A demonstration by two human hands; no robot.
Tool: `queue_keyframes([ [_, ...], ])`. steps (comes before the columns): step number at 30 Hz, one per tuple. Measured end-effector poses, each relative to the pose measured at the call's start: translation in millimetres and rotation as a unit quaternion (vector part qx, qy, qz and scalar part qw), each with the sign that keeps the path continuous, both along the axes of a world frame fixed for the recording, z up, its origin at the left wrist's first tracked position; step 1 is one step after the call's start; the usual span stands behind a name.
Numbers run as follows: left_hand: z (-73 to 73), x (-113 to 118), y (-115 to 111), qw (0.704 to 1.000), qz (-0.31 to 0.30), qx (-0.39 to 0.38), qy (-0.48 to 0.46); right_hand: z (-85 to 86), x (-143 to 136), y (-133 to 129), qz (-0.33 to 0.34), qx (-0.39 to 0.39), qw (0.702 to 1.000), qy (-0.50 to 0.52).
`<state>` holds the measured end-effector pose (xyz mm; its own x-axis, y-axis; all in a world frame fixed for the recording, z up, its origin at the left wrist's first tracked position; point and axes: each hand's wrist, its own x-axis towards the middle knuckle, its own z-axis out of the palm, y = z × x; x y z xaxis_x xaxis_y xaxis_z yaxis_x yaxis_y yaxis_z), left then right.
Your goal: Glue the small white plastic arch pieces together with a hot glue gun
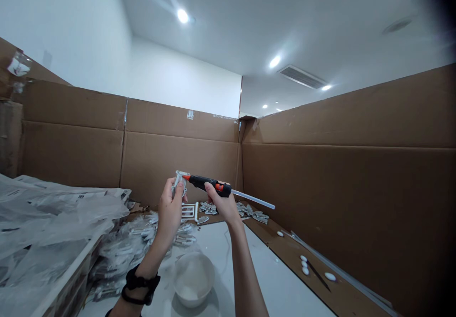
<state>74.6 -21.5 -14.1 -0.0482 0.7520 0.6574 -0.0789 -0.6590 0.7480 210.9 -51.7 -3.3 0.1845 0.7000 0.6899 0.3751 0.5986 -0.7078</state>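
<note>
Brown cardboard walls [349,203] are closing off this corner of the room beneath bright ceiling lights, their creases running level above a glossy white tabletop [274,274]. From where I am standing, the person is holding the work up above the table: the left hand [171,203] is pinching a small white frame piece [181,180] between thumb and fingers, and the right hand [224,203] is wrapping around a black glue gun [199,181]. Its orange nozzle is pointing at the frame piece's face; whether it is touching, I cannot tell.

To my eye the frame piece is looking light and stiff, its thin bars probably easy to snap, so its outer edges are offering the safest hold, away from the nozzle. The glue gun is seeming heavier but well balanced, and its body is giving the sensible grip. A smooth, translucent glue stick [254,199] is jutting from its rear.

Crinkled plastic bags [53,208] are heaping up at the left, cloudy and limp. A round, pale bowl [192,299] is sitting between the forearms. Slim grey-white pieces [258,215] are lying scattered by the far corner, and smooth white ovals [330,276] are resting on the cardboard strip at the right.
</note>
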Motion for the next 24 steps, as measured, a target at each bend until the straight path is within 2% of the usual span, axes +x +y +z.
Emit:
queue_keyframes([
  [14, -0.8, 1.4, 0.6, 1.000, 0.011, 0.011, 0.007, 0.3, 0.3, 0.9, -0.024, 0.006, 1.000, -0.012],
  [17, -2.0, 0.4, 0.8, 0.998, 0.059, 0.003, 0.036, 5.0, -2.7, -4.4, -0.081, 0.032, 0.994, -0.066],
  [20, -2.1, -2.5, 1.7, 0.989, 0.130, -0.013, 0.074, 10.4, -5.0, -10.9, -0.182, 0.065, 0.971, -0.142],
  [22, -1.7, -5.8, 4.1, 0.984, 0.159, -0.018, 0.082, 11.9, -4.1, -12.6, -0.236, 0.078, 0.958, -0.145],
  [24, -1.2, -9.9, 8.3, 0.983, 0.165, -0.015, 0.076, 11.2, -0.8, -10.9, -0.241, 0.083, 0.961, -0.106],
])
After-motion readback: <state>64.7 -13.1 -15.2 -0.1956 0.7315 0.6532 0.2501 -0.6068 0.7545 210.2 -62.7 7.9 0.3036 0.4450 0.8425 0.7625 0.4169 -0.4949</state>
